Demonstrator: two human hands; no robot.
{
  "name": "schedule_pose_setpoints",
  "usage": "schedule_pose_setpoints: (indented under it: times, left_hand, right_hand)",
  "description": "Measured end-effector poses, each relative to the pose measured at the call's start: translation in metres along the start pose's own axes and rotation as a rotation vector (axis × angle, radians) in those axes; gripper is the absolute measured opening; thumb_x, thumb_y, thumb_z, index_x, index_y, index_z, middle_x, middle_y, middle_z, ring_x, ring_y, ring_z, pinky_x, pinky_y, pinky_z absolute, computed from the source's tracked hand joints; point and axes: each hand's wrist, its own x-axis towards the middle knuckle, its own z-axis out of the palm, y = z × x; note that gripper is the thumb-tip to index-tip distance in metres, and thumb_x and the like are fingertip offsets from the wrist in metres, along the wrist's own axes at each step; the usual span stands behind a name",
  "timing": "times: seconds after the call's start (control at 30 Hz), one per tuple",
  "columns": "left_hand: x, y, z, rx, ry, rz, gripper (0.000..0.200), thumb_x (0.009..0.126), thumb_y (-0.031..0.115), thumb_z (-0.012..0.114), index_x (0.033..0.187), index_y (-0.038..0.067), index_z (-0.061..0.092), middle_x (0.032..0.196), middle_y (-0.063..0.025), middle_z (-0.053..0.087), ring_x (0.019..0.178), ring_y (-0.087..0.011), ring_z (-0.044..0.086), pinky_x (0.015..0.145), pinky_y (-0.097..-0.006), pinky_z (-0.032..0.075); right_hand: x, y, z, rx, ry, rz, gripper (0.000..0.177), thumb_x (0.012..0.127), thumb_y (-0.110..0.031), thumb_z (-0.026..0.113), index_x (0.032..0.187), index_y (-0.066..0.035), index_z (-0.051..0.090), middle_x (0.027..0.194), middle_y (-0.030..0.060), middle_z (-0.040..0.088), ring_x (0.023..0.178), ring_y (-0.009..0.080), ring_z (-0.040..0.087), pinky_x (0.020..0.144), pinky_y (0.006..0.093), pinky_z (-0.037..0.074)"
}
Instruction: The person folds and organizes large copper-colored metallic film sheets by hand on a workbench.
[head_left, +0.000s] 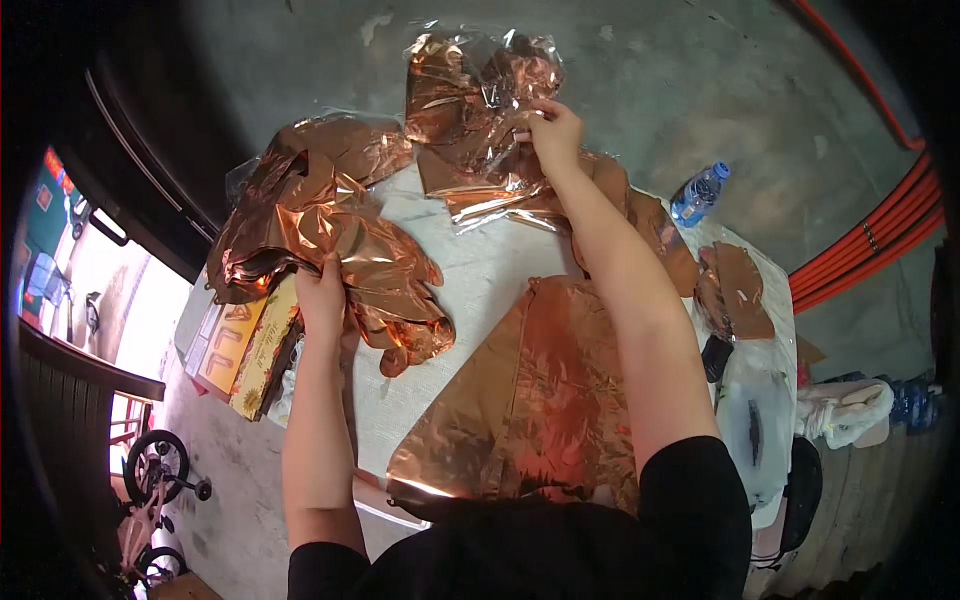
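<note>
Copper-coloured shiny foil sheets lie around a white-covered table (478, 258). My left hand (320, 298) is closed on a crumpled bundle of copper foil (335, 225) at the table's left side. Stretched to the far edge, my right hand (548, 130) pinches clear plastic wrapping (505, 125) around more copper foil (440, 95). A large folded foil piece (530, 390) rests nearest my body. Under the left bundle, a yellow printed packet (262, 345) sticks out next to an orange-lettered one (220, 345).
A blue-labelled water bottle (700, 195) lies at the table's right edge, near a small wrapped foil piece (738, 290). A clear plastic bag (755, 430) is at the lower right. Orange pipes (870, 235) run beyond it. A small bicycle (155, 490) stands at the lower left.
</note>
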Motion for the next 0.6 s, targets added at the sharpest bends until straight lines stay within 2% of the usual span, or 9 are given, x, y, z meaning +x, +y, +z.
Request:
schedule_pose_setpoints:
  times: [0.17,0.27,0.3,0.37,0.4,0.47,0.5,0.57,0.6]
  left_hand:
    - [-0.003,0.008,0.002,0.006,0.02,0.037,0.025,0.087,0.011,0.054,0.102,-0.008,0.057,0.093,-0.0123,0.065,0.082,-0.0167,0.058,0.076,-0.0302,0.045]
    - [-0.003,0.009,0.003,-0.001,0.032,0.049,0.025,0.087,0.01,0.054,0.103,-0.008,0.058,0.093,-0.0119,0.065,0.082,-0.0165,0.058,0.076,-0.03,0.045]
    - [-0.003,0.009,0.002,0.024,0.047,0.049,0.025,0.087,0.01,0.054,0.104,-0.008,0.058,0.094,-0.0116,0.064,0.082,-0.0163,0.058,0.076,-0.0299,0.045]
    - [-0.005,0.013,0.003,-0.005,0.041,0.044,0.024,0.087,0.01,0.054,0.102,-0.008,0.058,0.092,-0.0109,0.064,0.081,-0.0155,0.057,0.075,-0.0295,0.045]
    - [-0.006,0.015,0.004,-0.034,0.037,0.039,0.023,0.087,0.01,0.054,0.101,-0.008,0.058,0.091,-0.0102,0.064,0.079,-0.0148,0.056,0.073,-0.029,0.045]
    - [-0.006,0.017,0.002,-0.029,0.019,-0.005,0.022,0.087,0.01,0.054,0.099,-0.008,0.058,0.088,-0.0094,0.063,0.077,-0.014,0.055,0.071,-0.0285,0.044]
    - [-0.005,0.017,0.001,-0.023,0.003,-0.049,0.02,0.087,0.01,0.054,0.097,-0.007,0.058,0.085,-0.0086,0.063,0.075,-0.0132,0.055,0.069,-0.028,0.044]
    - [-0.004,0.012,0.0,-0.015,-0.008,-0.033,0.021,0.087,0.01,0.055,0.1,-0.007,0.058,0.091,-0.0089,0.063,0.079,-0.014,0.055,0.072,-0.0279,0.044]
    - [-0.003,0.01,0.0,-0.006,-0.018,-0.017,0.023,0.088,0.01,0.056,0.102,-0.007,0.058,0.097,-0.0093,0.063,0.083,-0.0148,0.056,0.075,-0.0278,0.044]
  right_hand:
    - [-0.015,0.003,-0.021,0.253,0.031,0.137,0.024,0.079,0.006,0.055,0.103,0.009,0.055,0.091,0.0129,0.059,0.075,0.0173,0.061,0.055,0.0258,0.056]
    - [-0.023,0.002,-0.034,0.349,0.008,0.187,0.02,0.079,0.007,0.051,0.099,0.009,0.054,0.089,0.0155,0.059,0.067,0.0211,0.063,0.052,0.0283,0.057]
    - [-0.027,0.001,-0.038,0.349,0.009,0.188,0.02,0.079,0.007,0.051,0.099,0.009,0.054,0.089,0.0155,0.059,0.067,0.0211,0.063,0.052,0.0283,0.057]
    - [-0.032,-0.002,-0.049,0.084,-0.241,0.395,0.018,0.08,0.004,0.057,0.097,0.006,0.052,0.082,0.0117,0.058,0.07,0.0164,0.061,0.049,0.0235,0.051]
    - [-0.031,-0.001,-0.055,0.083,-0.236,0.395,0.018,0.08,0.004,0.057,0.097,0.006,0.052,0.082,0.0117,0.058,0.07,0.0164,0.061,0.049,0.0235,0.051]
    - [-0.029,0.002,-0.064,-0.253,-0.273,0.291,0.023,0.079,-0.006,0.063,0.097,0.003,0.051,0.081,0.0123,0.059,0.072,0.0181,0.063,0.052,0.027,0.048]
    - [-0.027,0.004,-0.069,-0.254,-0.27,0.292,0.023,0.079,-0.006,0.063,0.097,0.003,0.051,0.081,0.0123,0.059,0.072,0.0181,0.063,0.052,0.027,0.048]
    - [-0.019,0.008,-0.076,-0.644,-0.074,-0.131,0.038,0.075,-0.019,0.067,0.099,0.007,0.053,0.074,0.0185,0.063,0.079,0.0262,0.066,0.066,0.0347,0.052]
    - [-0.018,0.006,-0.077,-0.644,-0.073,-0.131,0.038,0.075,-0.019,0.067,0.099,0.007,0.053,0.074,0.0185,0.063,0.079,0.0262,0.066,0.066,0.0347,0.052]
